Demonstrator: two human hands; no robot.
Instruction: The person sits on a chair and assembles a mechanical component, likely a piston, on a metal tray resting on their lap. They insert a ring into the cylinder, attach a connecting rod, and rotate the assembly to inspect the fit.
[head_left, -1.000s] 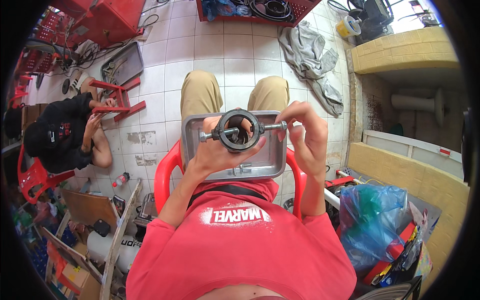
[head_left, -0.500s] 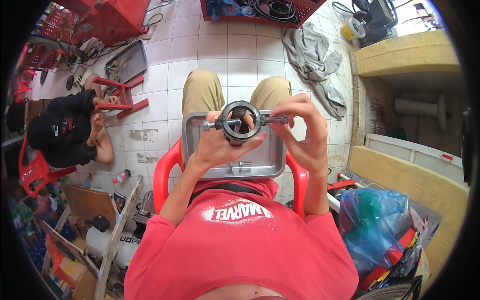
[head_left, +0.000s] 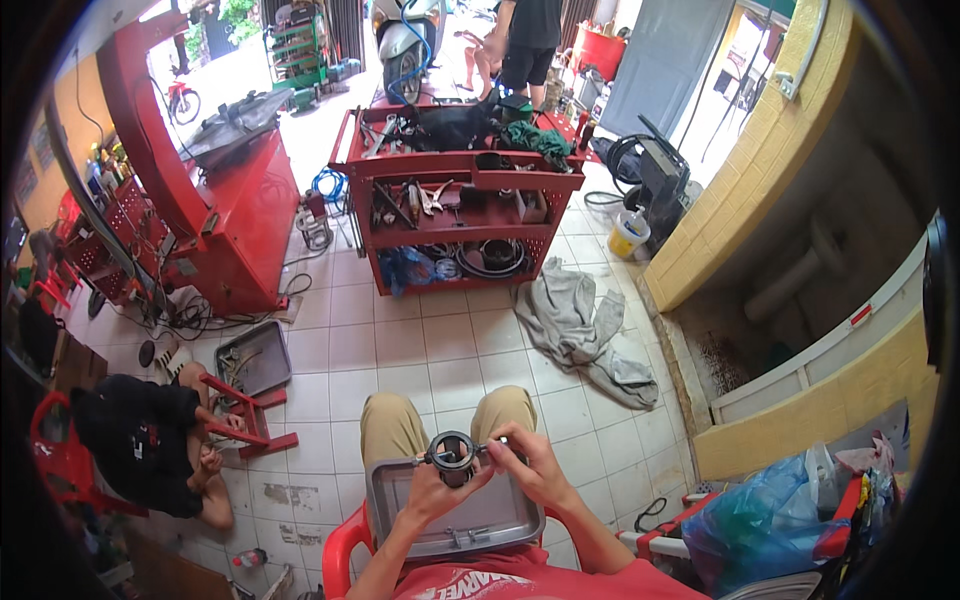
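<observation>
A dark metal ring-shaped part [head_left: 453, 436], with a bolt sticking out on each side, is held upright above my lap. My left hand [head_left: 437, 494] is closed round its lower side, with the thumb under the ring. At the ring's right side, the fingertips of my right hand [head_left: 533, 468] are closed on the bolt [head_left: 484, 446], whose head they partly hide. Beneath both hands a grey metal tray [head_left: 390, 490] rests on my thighs. Small bolts [head_left: 465, 534] lie in its near part.
A red tool cart [head_left: 460, 222] stands ahead, a grey cloth [head_left: 575, 330] on the tiles to its right. At left, a person in black [head_left: 140, 440] sits by a red stool [head_left: 240, 420] and another tray [head_left: 258, 358]. A blue plastic bag [head_left: 750, 510] lies at right.
The view has tilted up, so my hands sit lower and the whole cart shows. My right hand's fingers have drawn closer together on the bolt. The left hand keeps its hold on the ring.
</observation>
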